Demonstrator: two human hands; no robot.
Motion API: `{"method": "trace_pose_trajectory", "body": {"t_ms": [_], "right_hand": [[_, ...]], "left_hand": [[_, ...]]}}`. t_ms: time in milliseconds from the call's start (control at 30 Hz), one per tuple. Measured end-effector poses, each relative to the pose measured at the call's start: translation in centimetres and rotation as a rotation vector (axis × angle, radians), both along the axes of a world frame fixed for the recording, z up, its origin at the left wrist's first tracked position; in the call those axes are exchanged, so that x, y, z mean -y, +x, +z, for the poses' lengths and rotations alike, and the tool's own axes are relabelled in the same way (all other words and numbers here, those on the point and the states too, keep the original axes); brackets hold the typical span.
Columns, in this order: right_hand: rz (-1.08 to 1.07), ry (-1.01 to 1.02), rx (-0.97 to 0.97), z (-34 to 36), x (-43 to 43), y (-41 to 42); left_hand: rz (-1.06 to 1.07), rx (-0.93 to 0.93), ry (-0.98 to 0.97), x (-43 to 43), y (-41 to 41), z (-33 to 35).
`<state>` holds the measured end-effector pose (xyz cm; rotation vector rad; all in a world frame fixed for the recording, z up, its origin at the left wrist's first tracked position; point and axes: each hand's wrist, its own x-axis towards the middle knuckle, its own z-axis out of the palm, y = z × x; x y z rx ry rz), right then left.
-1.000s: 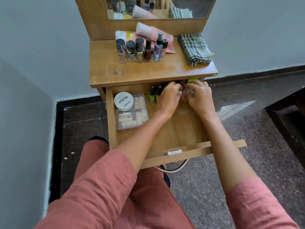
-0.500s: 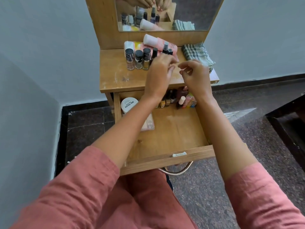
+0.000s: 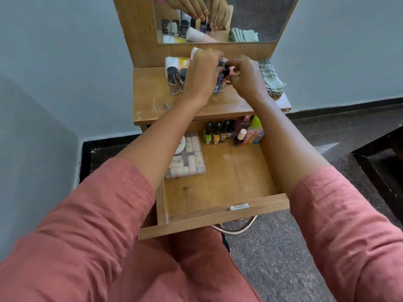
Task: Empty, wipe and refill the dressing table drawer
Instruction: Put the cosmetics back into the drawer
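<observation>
— Over the desk point(image 3: 196, 105), behind the pulled-out drawer point(image 3: 218, 216): what is the state of the hands?

— Left hand point(image 3: 204, 75): its back faces the camera, and the fingers curl down over the bottles at the rear of the desk. The hand itself hides any grip, so I cannot tell whether it holds anything. Right hand point(image 3: 246, 77): the fingers point(image 3: 236, 66) are curled, pinching the black-capped bottle point(image 3: 225, 73) that stands between the two hands.

— What is located next to the hands?

— Just left of the left hand, two dark-capped nail polish bottles point(image 3: 173, 80) stand upright, with tubes point(image 3: 176, 62) lying behind them. Between the hands, a grey-capped spray bottle point(image 3: 222, 61) stands just behind the black-capped bottle. Just right of the right hand lies a folded checked cloth point(image 3: 271, 77). Beyond both hands, the mirror point(image 3: 250, 18) reflects the fingers and the bottle tops.

— Where is the drawer, and what does it contain?

— It is below the forearms, open toward the person's lap. Along its back edge, beneath the wrists, a row of small bottles point(image 3: 212, 134) stands upright. Toward the right corner come a white-capped bottle point(image 3: 241, 136) and pink and yellow containers point(image 3: 254, 129). Under the left forearm lies a clear compartment box point(image 3: 187, 158). A white round jar point(image 3: 182, 144) rests on it, partly covered by the arm. A white latch point(image 3: 238, 207) sits on the front rim.
</observation>
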<state>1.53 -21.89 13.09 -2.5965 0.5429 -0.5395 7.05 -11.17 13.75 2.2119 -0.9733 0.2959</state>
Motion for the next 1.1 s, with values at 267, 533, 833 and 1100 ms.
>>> {"method": "trace_pose_trajectory", "body": {"t_ms": [267, 533, 833, 1100], "right_hand": [[0.005, 0.010, 0.033, 0.3, 0.1, -1.6], [0.044, 0.069, 0.087, 1.4, 0.0, -6.9], [0.006, 0.147, 0.046, -0.4, 0.9, -13.0], [-0.052, 0.097, -0.087, -4.1, 2.1, -15.0]], "left_hand": [[-0.068, -0.039, -0.040, 0.1, -0.6, -0.1], [-0.180, -0.153, -0.094, 0.0, -3.6, 0.2], [-0.282, -0.260, -0.065, 0.9, -8.3, -1.5], [-0.321, -0.324, 0.127, 2.6, -10.7, -4.8]]}}
